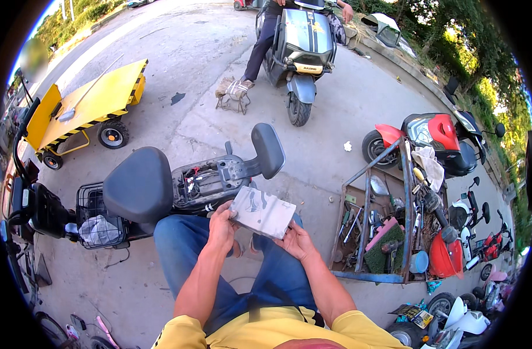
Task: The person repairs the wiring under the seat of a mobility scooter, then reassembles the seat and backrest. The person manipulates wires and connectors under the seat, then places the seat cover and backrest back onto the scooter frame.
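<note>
**Held grey box (263, 210) in both hands, over blue-trousered knees (181, 235)**

Logged from left to right. Noted yellow cart (97, 99) at upper left, with long-handled tool (67, 115) lying on its bed. Below it, saw black wire basket (82, 203) with crumpled grey cloth (100, 230) inside, on black scooter (139, 181). Recorded open compartment (196, 183) with exposed wiring, right of the seat.

Found left hand (221, 225) clamped on left edge of box. Located box between the hands, clear of the ground, near the open compartment; observed dark marks on its upper face. Found right hand (298, 241) clamped on box too, at its near right corner.

Beyond, saw grey scooter (303, 41) with another person (264, 49) at it. Farther right, noted metal tool rack (367, 277) filled with loose hand tools, draped with pale cloth (430, 167). Logged red scooter (443, 136) behind it, red rounded container (445, 256) just beside it.
</note>
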The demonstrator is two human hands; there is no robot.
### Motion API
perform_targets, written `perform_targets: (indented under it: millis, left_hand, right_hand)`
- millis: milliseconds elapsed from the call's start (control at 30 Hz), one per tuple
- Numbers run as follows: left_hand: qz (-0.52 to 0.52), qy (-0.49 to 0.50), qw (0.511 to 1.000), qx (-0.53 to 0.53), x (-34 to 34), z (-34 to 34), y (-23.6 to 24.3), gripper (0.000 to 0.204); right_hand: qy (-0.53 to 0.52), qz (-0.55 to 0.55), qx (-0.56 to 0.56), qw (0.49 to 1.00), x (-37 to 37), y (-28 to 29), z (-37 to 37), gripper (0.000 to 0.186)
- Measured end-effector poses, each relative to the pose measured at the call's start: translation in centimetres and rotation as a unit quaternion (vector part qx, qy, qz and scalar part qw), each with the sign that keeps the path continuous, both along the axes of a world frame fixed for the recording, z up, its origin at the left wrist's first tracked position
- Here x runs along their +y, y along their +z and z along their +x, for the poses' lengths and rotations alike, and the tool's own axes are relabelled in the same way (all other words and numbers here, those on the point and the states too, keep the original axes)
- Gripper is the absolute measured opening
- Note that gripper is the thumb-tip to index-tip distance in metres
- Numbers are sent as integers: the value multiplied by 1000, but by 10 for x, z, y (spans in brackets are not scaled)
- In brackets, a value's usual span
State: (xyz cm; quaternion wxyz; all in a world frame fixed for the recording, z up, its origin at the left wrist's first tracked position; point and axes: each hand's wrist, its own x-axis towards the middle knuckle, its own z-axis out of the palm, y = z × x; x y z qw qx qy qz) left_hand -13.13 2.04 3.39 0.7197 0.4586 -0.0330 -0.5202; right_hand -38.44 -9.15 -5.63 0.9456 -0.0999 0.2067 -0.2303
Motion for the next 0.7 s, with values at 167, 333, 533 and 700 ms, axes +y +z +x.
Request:
perform_targets:
  millis: [167, 333, 533, 700]
  left_hand:
    - [-12, 4, 1000, -2, 1, 7, -3, 49]
    - [0, 3, 1000, -8, 6, 16, -2, 50]
    - [-25, -43, 999, -10, -1, 15, -10, 52]
    - [-55, -52, 997, 30, 6, 17, -32, 56]
  right_hand:
    - [9, 3, -25, 1000, -2, -1, 3, 34]
    - [15, -16, -38, 999, -3, -10, 10, 37]
    - [-15, -16, -8, 1000, 5, 6, 1, 43]
    - [-8, -24, -31, 999, 4, -11, 0, 48]
